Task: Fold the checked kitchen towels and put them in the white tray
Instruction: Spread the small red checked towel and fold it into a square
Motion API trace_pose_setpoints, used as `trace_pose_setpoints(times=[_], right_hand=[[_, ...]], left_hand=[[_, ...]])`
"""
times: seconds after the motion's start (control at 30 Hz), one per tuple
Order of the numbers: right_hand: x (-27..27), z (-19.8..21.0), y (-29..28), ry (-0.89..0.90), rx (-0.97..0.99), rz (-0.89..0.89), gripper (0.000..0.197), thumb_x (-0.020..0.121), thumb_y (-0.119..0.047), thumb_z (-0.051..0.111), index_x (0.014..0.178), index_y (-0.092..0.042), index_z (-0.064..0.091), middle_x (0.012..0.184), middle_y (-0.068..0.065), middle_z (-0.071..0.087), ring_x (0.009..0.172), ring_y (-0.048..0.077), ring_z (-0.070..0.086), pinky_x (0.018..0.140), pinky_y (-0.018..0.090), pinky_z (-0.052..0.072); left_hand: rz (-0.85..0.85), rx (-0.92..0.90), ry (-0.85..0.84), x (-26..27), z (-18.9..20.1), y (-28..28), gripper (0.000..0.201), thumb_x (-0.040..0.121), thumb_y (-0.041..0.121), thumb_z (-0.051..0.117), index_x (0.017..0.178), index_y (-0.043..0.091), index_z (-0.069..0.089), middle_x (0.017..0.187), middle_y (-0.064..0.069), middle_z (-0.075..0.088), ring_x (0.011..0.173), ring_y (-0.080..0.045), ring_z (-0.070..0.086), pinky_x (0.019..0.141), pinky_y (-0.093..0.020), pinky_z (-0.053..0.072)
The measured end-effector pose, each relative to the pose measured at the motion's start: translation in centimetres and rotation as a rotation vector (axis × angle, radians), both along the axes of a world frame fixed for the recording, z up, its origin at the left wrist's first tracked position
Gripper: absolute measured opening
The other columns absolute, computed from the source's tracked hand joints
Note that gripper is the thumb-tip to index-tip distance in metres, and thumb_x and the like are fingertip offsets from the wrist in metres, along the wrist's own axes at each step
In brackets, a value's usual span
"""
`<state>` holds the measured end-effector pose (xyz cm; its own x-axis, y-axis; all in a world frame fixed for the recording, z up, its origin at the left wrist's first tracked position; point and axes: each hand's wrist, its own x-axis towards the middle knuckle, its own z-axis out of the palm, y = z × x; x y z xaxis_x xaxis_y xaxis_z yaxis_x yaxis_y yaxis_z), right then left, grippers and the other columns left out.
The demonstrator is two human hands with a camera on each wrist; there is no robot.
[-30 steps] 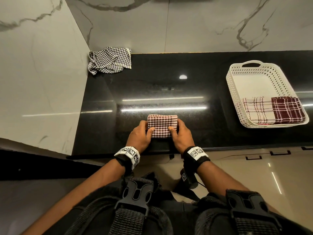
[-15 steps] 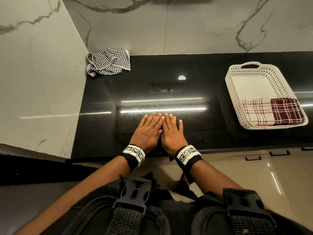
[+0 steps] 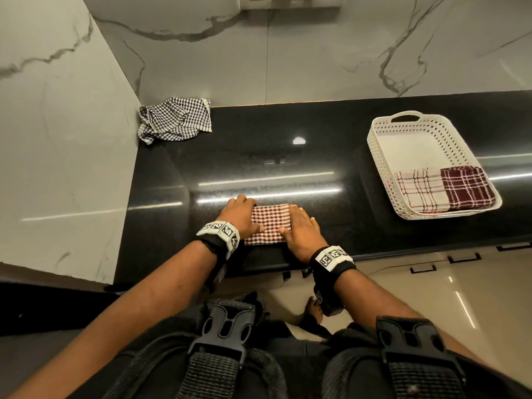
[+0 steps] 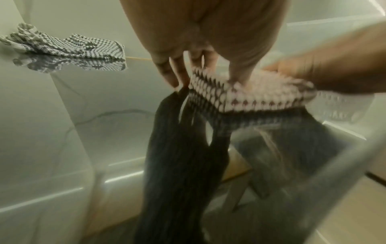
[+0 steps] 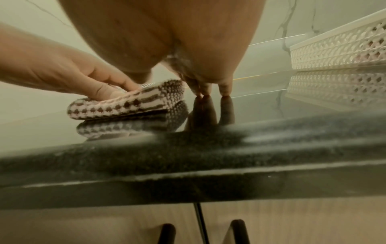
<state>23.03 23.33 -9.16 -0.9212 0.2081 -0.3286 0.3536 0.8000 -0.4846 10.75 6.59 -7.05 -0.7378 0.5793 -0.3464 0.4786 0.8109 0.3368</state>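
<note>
A folded red-and-white checked towel (image 3: 269,223) (image 4: 250,97) (image 5: 125,104) lies flat near the front edge of the black counter (image 3: 259,156). My left hand (image 3: 240,216) (image 4: 208,66) is at its left side, thumb pressing on top and fingertips on the counter beside the edge. At the towel's right side is my right hand (image 3: 302,228) (image 5: 208,79), its thumb on the cloth and its straight fingertips touching the counter. The white perforated tray (image 3: 380,168) (image 5: 338,49) stands at the right. A light checked towel (image 3: 417,188) and a dark red one (image 3: 466,185) lie folded in it.
A crumpled black-and-white checked towel (image 3: 175,119) (image 4: 73,47) lies in the back left corner against the marble walls. Bare glossy counter stretches between the hands and the tray. The counter's front edge runs just behind my wrists.
Half a second ago both palms lay flat side by side over the towel. They have slid apart to its left and right edges, and the towel shows between them again.
</note>
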Motion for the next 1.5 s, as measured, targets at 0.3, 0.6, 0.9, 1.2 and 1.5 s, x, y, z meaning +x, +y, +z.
trace_pose_setpoints(times=[0.3, 0.6, 0.9, 1.2, 1.5], right_hand=[[1.2, 0.5, 1.9, 0.089, -0.160, 0.011, 0.069, 0.095, -0.031, 0.060, 0.154, -0.021, 0.026, 0.158, 0.003, 0.034, 0.147, 0.020, 0.028, 0.122, 0.043, 0.019], [-0.4, 4.2, 10.2, 0.202, -1.035, -0.440, 0.029, 0.088, 0.000, 0.069, 0.117, -0.005, 0.065, 0.108, 0.013, 0.073, 0.099, 0.026, 0.070, 0.086, 0.038, 0.058], [0.1, 9.5, 29.5, 0.437, -0.593, -0.548, 0.018, 0.090, -0.021, 0.072, 0.105, -0.012, 0.073, 0.101, 0.004, 0.075, 0.094, 0.018, 0.070, 0.090, 0.035, 0.056], [-2.9, 9.7, 46.6, 0.161, -0.196, -0.512, 0.011, 0.082, -0.010, 0.070, 0.076, -0.019, 0.071, 0.083, 0.002, 0.070, 0.084, 0.022, 0.069, 0.078, 0.034, 0.056], [-4.7, 6.0, 48.9, -0.181, 0.025, -0.405, 0.002, 0.083, -0.012, 0.065, 0.081, -0.011, 0.064, 0.080, 0.006, 0.061, 0.082, 0.026, 0.063, 0.068, 0.026, 0.043]], left_hand=[[0.110, -0.027, -0.352, -1.8, 0.3, 1.1, 0.050, 0.060, 0.046, 0.091, 0.098, 0.020, 0.068, 0.097, 0.002, 0.073, 0.091, -0.017, 0.067, 0.087, -0.036, 0.055], [0.058, 0.503, -0.467, -1.7, 5.6, 7.5, 0.024, 0.079, 0.022, 0.083, 0.091, 0.018, 0.062, 0.075, 0.007, 0.069, 0.071, -0.003, 0.066, 0.066, -0.026, 0.051], [0.066, 0.548, -0.491, -2.1, 9.1, 27.3, 0.020, 0.096, 0.026, 0.063, 0.111, 0.013, 0.060, 0.104, -0.009, 0.072, 0.093, -0.021, 0.072, 0.082, -0.046, 0.061], [-0.079, 0.263, -0.116, -3.9, 7.8, 46.7, 0.018, 0.091, 0.024, 0.068, 0.104, 0.012, 0.069, 0.097, -0.004, 0.070, 0.088, -0.020, 0.068, 0.085, -0.033, 0.056], [-0.118, -0.112, -0.124, -3.2, 2.8, 50.7, 0.035, 0.086, 0.032, 0.074, 0.107, 0.004, 0.071, 0.100, -0.012, 0.074, 0.092, -0.027, 0.071, 0.087, -0.040, 0.058]])
